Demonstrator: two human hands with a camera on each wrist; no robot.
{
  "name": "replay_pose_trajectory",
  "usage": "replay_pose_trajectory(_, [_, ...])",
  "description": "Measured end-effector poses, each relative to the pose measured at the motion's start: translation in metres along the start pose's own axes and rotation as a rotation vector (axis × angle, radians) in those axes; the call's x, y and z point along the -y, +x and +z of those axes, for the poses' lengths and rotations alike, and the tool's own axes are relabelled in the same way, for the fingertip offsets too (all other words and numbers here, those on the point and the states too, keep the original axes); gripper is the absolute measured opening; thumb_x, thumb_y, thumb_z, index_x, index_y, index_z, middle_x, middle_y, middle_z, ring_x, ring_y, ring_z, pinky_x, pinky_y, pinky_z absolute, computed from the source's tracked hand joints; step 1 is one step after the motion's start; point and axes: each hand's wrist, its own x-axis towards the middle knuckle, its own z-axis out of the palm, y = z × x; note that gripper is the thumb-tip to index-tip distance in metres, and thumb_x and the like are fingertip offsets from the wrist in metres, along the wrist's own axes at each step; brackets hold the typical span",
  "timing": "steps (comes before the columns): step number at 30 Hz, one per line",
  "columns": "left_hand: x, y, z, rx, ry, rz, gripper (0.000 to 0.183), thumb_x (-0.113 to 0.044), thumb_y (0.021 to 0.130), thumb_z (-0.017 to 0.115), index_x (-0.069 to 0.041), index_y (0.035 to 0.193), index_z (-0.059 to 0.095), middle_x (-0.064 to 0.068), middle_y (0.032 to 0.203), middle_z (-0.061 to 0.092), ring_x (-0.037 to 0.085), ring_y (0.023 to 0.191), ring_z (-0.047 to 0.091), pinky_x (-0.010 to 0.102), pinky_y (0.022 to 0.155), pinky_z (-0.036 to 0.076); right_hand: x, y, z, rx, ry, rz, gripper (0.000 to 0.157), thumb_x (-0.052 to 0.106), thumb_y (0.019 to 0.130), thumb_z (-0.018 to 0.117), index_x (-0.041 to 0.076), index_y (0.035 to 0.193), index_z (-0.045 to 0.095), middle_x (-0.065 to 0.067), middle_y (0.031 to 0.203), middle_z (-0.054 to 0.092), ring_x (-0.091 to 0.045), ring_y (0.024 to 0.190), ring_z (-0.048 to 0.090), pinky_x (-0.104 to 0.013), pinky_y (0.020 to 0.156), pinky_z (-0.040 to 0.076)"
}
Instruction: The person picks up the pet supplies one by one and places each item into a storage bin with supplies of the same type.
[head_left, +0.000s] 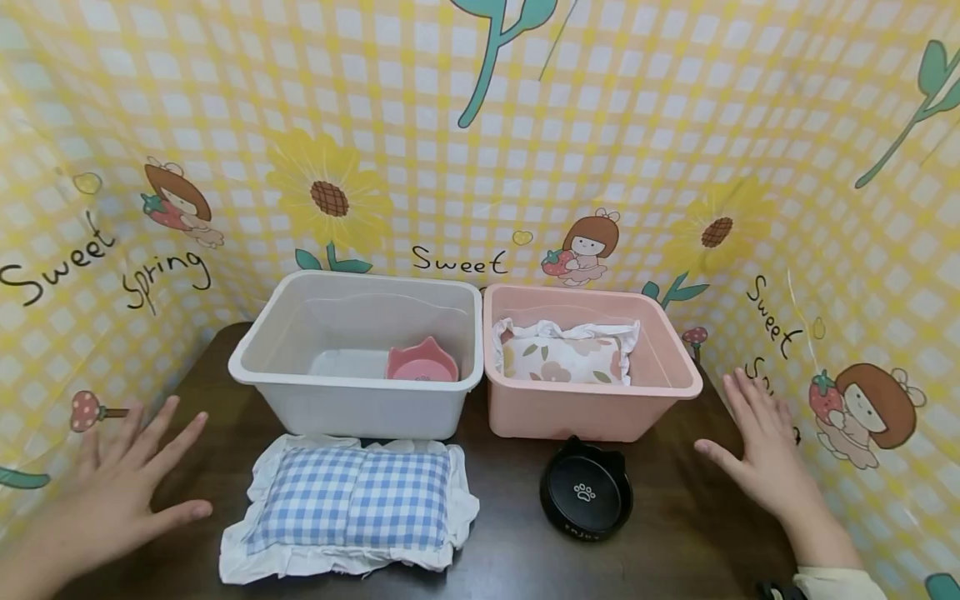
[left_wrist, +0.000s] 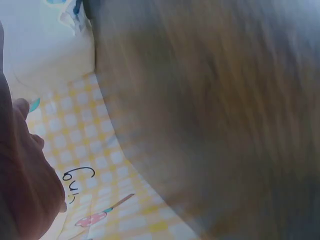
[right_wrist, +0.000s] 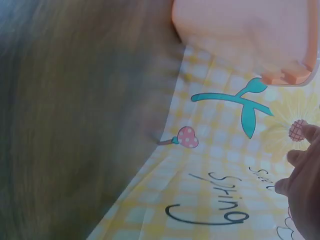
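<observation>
My left hand, fingers spread and holding nothing, is at the left of the head view. Nearest to it lies a blue-and-white checked pillow with a white ruffled edge. On the other side my right hand is likewise spread and bare, to the right of a black cat-eared pet bowl with a paw print. Behind the pillow stands a white bin with a pink cat-eared bowl inside. Beside it, a pink bin contains a floral pillow with a white ruffle.
The dark wooden table is bordered at the back and sides by yellow checked cloth printed with flowers and figures. Both bins stand side by side close to the back cloth. In the right wrist view, the pink bin shows at the top.
</observation>
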Motion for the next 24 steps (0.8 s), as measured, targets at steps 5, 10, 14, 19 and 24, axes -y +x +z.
replay_pose_trajectory(5, [-0.007,-0.001,0.004,-0.012,-0.07,0.002,0.112,-0.06,0.072,0.075,-0.025,0.156,0.009,0.007,0.161,-0.014,0.031,0.142,-0.029,0.062,0.094,-0.033,0.004,0.008,0.002,-0.017,0.121,0.02,0.097,0.033,0.081,0.077,0.021,0.155,0.015,-0.006,0.162,0.01,-0.03,0.149,0.003,-0.062,0.115,-0.002])
replay_pose_trajectory(10, [-0.017,-0.002,0.006,-0.011,-0.191,-0.004,0.111,-0.052,0.072,0.078,-0.023,0.156,0.011,0.007,0.162,-0.01,0.035,0.144,-0.024,0.063,0.094,-0.033,0.006,0.013,0.006,-0.016,0.223,0.054,0.093,0.025,0.083,0.076,0.024,0.155,0.017,-0.006,0.162,0.012,-0.034,0.149,0.006,-0.068,0.111,0.006])
replay_pose_trajectory(14, [-0.027,-0.004,0.006,-0.026,-0.29,0.008,0.113,-0.044,0.072,0.082,-0.02,0.156,0.011,0.01,0.162,-0.005,0.042,0.145,-0.015,0.066,0.096,-0.03,0.006,0.016,0.009,0.01,0.295,0.119,0.091,0.023,0.086,0.073,0.031,0.154,0.014,0.0,0.162,0.009,-0.037,0.148,0.007,-0.073,0.106,0.01])
replay_pose_trajectory(19, [-0.042,-0.005,0.007,0.005,-0.45,-0.019,0.112,-0.034,0.075,0.081,-0.02,0.156,0.004,0.014,0.162,-0.003,0.043,0.145,-0.013,0.07,0.098,-0.024,0.009,0.024,0.012,0.027,0.343,0.163,0.088,0.025,0.088,0.071,0.035,0.154,0.013,0.0,0.162,0.009,-0.04,0.147,0.01,-0.075,0.102,0.017])
replay_pose_trajectory(24, [-0.055,-0.003,0.005,0.051,-0.595,-0.045,0.111,-0.03,0.079,0.079,-0.024,0.155,0.0,0.017,0.161,-0.002,0.051,0.143,-0.008,0.077,0.098,-0.013,0.009,0.03,0.016,0.004,0.406,0.164,0.086,0.021,0.088,0.071,0.035,0.153,0.016,-0.003,0.162,0.012,-0.042,0.146,0.011,-0.076,0.102,0.015])
